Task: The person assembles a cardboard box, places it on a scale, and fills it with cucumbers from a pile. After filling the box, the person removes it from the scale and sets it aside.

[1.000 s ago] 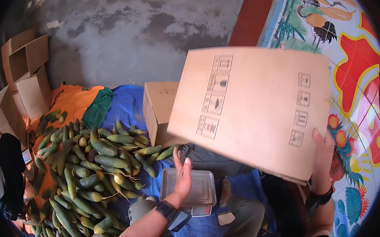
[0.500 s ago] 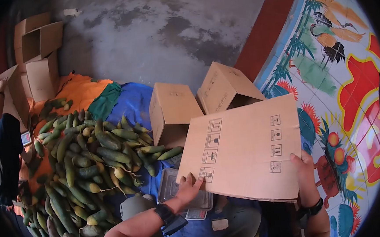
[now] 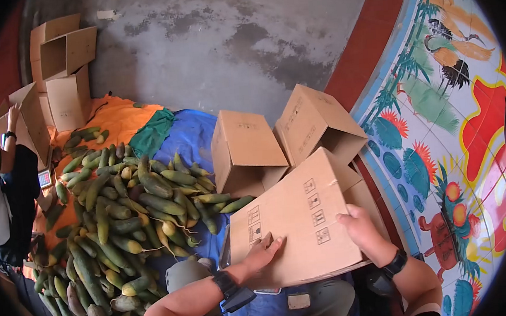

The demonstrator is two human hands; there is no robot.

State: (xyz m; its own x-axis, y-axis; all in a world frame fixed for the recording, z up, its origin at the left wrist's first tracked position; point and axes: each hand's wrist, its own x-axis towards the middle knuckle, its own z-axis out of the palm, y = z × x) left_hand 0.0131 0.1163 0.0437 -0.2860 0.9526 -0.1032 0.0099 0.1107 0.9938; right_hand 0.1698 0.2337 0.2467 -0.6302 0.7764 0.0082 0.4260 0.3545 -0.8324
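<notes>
A cardboard box (image 3: 295, 214) with printed handling symbols is tilted over my lap, partly unfolded, its side opening at the right. My left hand (image 3: 262, 254) lies on its lower left face with the fingers spread. At the right edge, my right hand (image 3: 361, 230) grips the cardboard, fingers wrapped round the edge and partly hidden. Beneath the box, a clear plastic tray and a scale (image 3: 268, 291) are mostly covered. Left of the box lies a big heap of green and yellowish cucumbers (image 3: 123, 226).
Two open boxes (image 3: 249, 140) (image 3: 315, 121) stand beyond my box. More boxes (image 3: 67, 100) are stacked at the far left, where another person (image 3: 8, 175) handles a carton near a scale (image 3: 45, 178). A painted tile wall (image 3: 440, 145) is at the right.
The flat cardboard has opened into a box shape, turned and come lower and left. My right hand has moved left with its edge. The view has shifted slightly.
</notes>
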